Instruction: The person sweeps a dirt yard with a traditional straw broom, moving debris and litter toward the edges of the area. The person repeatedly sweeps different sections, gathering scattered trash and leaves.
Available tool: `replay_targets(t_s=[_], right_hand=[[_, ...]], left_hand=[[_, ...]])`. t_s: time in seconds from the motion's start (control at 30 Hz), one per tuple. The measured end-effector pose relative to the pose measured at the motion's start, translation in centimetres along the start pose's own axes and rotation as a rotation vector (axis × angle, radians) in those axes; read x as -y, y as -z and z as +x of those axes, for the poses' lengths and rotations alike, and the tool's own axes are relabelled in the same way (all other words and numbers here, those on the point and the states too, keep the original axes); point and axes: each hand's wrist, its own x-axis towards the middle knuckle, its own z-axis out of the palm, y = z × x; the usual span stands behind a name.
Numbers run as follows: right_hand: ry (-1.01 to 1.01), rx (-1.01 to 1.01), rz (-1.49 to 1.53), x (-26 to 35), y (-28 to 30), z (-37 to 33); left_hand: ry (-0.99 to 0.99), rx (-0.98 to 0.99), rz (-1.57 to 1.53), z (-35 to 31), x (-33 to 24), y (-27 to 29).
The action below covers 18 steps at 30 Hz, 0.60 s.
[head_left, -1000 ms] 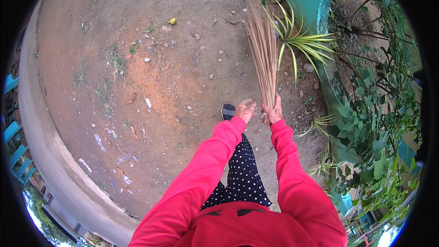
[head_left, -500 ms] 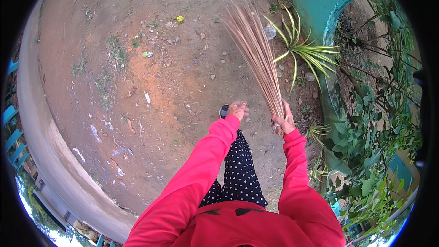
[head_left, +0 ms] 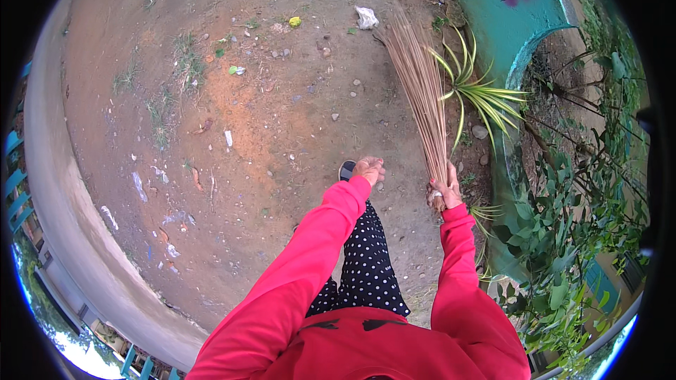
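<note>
bare reddish dirt ground (head_left: 282, 119) fills the yard, edged by a pale concrete curb (head_left: 63, 190) on the left and a teal planter wall (head_left: 493, 7) on the right. the right hand (head_left: 442, 191) is closed around the bound end of a stick broom (head_left: 421, 88), whose bristles fan forward and touch the dirt close to a striped-leaf plant (head_left: 479, 95). the left hand (head_left: 368, 169) hangs loosely curled, holding nothing, just above a dark shoe (head_left: 346, 169). beyond the bristle tips lies a crumpled white scrap (head_left: 366, 17), with a yellow bit (head_left: 295, 21) and a green bit (head_left: 236, 70) further left. judging by this, a clean stroke wants the bristles kept low and flat, drawn clear of the plant's leaves, with the grip firm at the binding.
</note>
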Motion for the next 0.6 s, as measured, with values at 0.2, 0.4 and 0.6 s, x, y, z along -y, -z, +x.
replay_targets(t_s=[0.2, 0.4, 0.6], right_hand=[[0.002, -0.062, -0.331, -2.4, -10.4, 9.0], [-0.091, 0.412, -0.216, -2.6, -12.4, 5.9], [0.115, -0.026, -0.136, 0.8, -12.4, 8.4]], left_hand=[[-0.107, -0.219, 0.009, 3.3, 2.1, 2.5], [-0.129, -0.303, -0.153, 1.2, 1.6, 5.3], [-0.164, -0.137, -0.229, -0.8, -1.4, 4.9]])
